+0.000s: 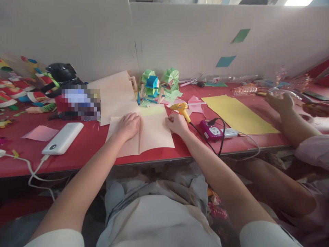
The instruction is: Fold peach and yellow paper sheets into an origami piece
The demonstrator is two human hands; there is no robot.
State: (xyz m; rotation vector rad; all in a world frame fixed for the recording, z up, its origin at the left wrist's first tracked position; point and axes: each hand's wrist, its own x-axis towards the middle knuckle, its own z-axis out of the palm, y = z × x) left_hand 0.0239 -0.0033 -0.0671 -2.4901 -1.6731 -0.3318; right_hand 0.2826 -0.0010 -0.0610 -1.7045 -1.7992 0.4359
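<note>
A pale peach sheet of paper (155, 132) with a crease down its middle lies near the front edge of the red table. My left hand (128, 125) rests flat on its left half, fingers stretched along the crease. At the right edge of the sheet, my right hand (177, 123) is closed with curled fingers on the paper's border; the fingertips are partly hidden. Just behind that hand lies a yellow hot glue gun (182, 109). Another peach sheet (117, 97) leans behind my left hand. Green and blue folded-paper shapes (154, 84) stand beyond the sheet.
A purple power strip (211, 130) with cables and a yellow sheet (239, 115) are to the right. A co-worker's hand (281, 103) is farther right, near clear plastic bottles. A white power bank (63, 139) and pink paper (40, 133) lie left, with paper crafts (15, 89) behind.
</note>
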